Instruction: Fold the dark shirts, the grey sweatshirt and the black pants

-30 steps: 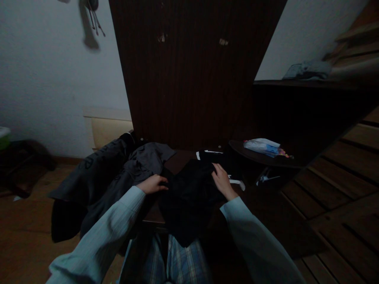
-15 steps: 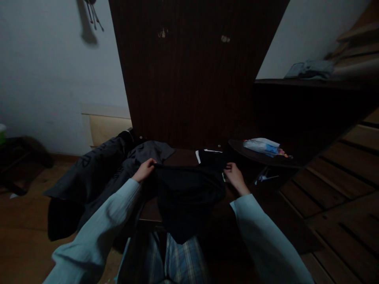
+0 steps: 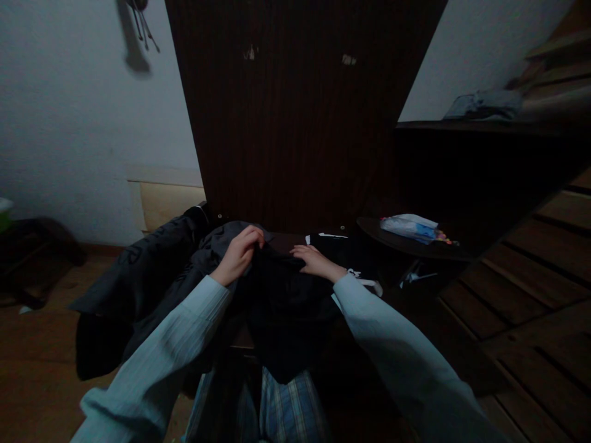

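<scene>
While the left hand (image 3: 237, 253) pinches the black cloth (image 3: 295, 301) overhanging the tabletop (image 3: 282, 242) and the right hand (image 3: 318, 262) meets its upper edge, grip unclear, the drooping corner's (image 3: 287, 364) weight could drag it askew.

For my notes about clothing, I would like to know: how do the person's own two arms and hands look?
The left sleeve and the right sleeve are long, loose and pale blue-green, reaching the wrists; fine lines show on the left one. The left hand and the right hand wear no gloves, and no cables are visible.
</scene>
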`<move>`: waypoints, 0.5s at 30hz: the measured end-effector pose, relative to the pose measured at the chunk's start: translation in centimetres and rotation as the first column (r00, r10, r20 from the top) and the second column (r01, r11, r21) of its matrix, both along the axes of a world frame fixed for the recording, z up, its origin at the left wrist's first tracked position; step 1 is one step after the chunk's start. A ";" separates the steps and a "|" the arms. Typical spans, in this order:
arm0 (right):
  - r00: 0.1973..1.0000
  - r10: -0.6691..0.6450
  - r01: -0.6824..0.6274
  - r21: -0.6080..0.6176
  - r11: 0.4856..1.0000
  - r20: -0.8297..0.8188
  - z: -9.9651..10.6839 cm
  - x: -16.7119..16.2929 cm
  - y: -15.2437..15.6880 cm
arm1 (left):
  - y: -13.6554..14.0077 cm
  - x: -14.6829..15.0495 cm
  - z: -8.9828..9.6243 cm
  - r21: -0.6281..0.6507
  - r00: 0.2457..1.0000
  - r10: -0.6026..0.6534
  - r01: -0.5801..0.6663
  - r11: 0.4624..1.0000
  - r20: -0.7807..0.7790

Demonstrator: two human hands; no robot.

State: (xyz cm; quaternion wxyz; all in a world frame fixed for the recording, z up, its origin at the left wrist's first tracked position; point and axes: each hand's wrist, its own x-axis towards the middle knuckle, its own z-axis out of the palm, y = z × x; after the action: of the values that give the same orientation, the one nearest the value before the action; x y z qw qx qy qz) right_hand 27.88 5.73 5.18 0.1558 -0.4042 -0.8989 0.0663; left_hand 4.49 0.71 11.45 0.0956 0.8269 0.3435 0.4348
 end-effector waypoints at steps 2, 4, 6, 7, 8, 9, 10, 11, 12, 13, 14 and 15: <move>0.999 -0.029 0.031 0.046 0.998 -0.035 0.6 0.4 0.0 | 0.0 -1.2 0.5 0.043 0.990 0.140 -0.140 0.989 0.020; 0.982 -0.116 0.143 0.185 0.972 -0.151 1.7 1.1 -0.5 | 0.5 -2.5 0.5 0.056 0.949 0.313 -0.314 0.948 0.038; 0.940 -0.216 0.302 0.347 0.888 -0.265 2.8 1.9 -1.6 | 1.1 -3.4 0.1 0.039 0.911 0.413 -0.413 0.910 0.004; 0.924 -0.249 0.354 0.407 0.842 -0.289 3.1 2.2 -2.3 | 1.5 -3.8 -0.3 0.030 0.904 0.425 -0.424 0.905 -0.038; 0.920 -0.271 0.377 0.447 0.811 -0.285 3.3 2.4 -3.1 | 1.8 -4.1 -0.8 0.022 0.903 0.419 -0.419 0.908 -0.090; 0.926 -0.281 0.371 0.466 0.803 -0.253 3.3 2.6 -3.9 | 2.1 -4.3 -1.5 0.011 0.905 0.400 -0.403 0.915 -0.148; 0.940 -0.275 0.338 0.464 0.819 -0.200 3.0 2.8 -4.8 | 2.4 -4.6 -2.3 -0.005 0.905 0.372 -0.382 0.924 -0.206; 0.957 -0.255 0.289 0.439 0.851 -0.135 2.5 2.9 -5.6 | 2.7 -4.9 -3.1 -0.030 0.905 0.338 -0.357 0.934 -0.258; 0.971 -0.227 0.237 0.388 0.891 -0.072 1.8 3.1 -6.5 | 2.8 -5.2 -4.1 -0.064 0.907 0.297 -0.329 0.942 -0.299; 0.981 -0.195 0.190 0.312 0.931 -0.014 0.9 3.3 -7.2 | 2.9 -5.5 -5.1 -0.107 0.913 0.250 -0.298 0.949 -0.324; 0.985 -0.167 0.156 0.216 0.964 0.034 0.0 3.6 -7.9 | 3.0 -5.9 -6.0 -0.155 0.922 0.205 -0.266 0.951 -0.328; 0.987 -0.145 0.136 0.109 0.985 0.073 -0.9 3.9 -8.4 | 3.0 -6.3 -7.0 -0.209 0.936 0.168 -0.239 0.948 -0.310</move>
State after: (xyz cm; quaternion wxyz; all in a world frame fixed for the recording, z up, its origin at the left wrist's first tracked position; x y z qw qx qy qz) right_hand 31.79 -2.71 4.32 0.1444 -0.4605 -0.8758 -0.0079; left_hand -1.79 3.70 4.49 0.0992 0.8231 0.4887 0.2716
